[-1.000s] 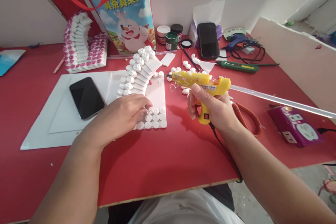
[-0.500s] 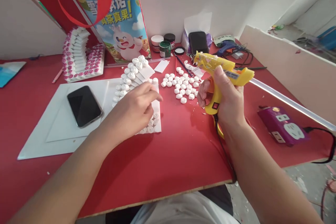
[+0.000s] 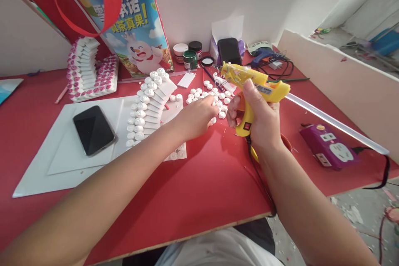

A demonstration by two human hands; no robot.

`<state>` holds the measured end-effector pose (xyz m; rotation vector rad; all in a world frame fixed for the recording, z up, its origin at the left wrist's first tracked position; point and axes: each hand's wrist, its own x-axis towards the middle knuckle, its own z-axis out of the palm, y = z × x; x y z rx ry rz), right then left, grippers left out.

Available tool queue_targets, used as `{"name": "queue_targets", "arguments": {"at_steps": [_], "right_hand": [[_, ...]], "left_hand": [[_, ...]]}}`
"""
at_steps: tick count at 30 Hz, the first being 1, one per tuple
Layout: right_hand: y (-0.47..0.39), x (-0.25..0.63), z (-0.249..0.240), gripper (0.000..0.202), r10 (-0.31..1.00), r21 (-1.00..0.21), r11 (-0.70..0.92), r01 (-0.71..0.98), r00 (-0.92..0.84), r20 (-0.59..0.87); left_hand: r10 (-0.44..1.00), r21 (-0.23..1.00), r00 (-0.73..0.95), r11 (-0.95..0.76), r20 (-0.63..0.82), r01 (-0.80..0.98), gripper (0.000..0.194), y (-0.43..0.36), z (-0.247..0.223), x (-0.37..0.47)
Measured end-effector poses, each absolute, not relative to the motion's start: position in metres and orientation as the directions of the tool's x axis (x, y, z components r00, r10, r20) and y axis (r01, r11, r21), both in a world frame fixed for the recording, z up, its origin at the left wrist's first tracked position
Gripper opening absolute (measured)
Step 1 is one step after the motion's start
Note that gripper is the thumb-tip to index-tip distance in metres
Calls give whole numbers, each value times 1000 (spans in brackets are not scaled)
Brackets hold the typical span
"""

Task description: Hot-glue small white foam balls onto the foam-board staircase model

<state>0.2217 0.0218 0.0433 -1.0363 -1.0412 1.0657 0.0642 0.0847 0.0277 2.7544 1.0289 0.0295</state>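
Note:
My left hand [image 3: 199, 118] is over the near left side of a pile of small white rosettes [image 3: 222, 95]. Its fingers are curled together, and whatever lies between the fingertips is hidden. In my right hand [image 3: 264, 120] is a yellow hot glue gun [image 3: 249, 77], gripped by its handle with the nozzle pointing left; a clear glue stick [image 3: 336, 122] sticks out of its back. Left of the pile stands a curved white piece [image 3: 152, 106] of folded strips edged with rosettes, on a white board partly covered by my left forearm.
A black phone [image 3: 93, 131] lies on white sheets at the left. A pink-and-white rosette piece [image 3: 90, 70] stands by a printed bag [image 3: 137, 29]. Paint jars [image 3: 190, 59] are at the back. On the right sit a purple power socket [image 3: 330, 145] and a blue glue gun [image 3: 263, 57].
My left hand has moved right, from above the white curved piece to the rosette pile, uncovering more of that piece. My right hand still holds the glue gun; the view has shifted slightly.

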Motion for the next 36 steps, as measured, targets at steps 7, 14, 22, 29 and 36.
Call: {"name": "queue_targets", "arguments": {"at_steps": [7,14,22,29,36], "right_hand": [[21,222,44,32,977,-954,182,-237,151,149],[22,216,37,42,977,-959,190,-212,134,164],[22,212,32,45,993,-972,104,-209,84,88],[21,210,33,47,996,-982,68,-176,69,57],[21,209,33,40,997,-977,59,-206,52,49]], "left_hand": [[707,460,707,-634,21,621,13,74,32,53],[873,861,324,448,-364,-241,14,40,49,-10],[793,482,270,561,-546,-673,24,34,48,-25],[830,553,317,546,-459,-629,20,28,39,-30],[846,656,395,529,-359,-538,33,29,28,-35]]}}
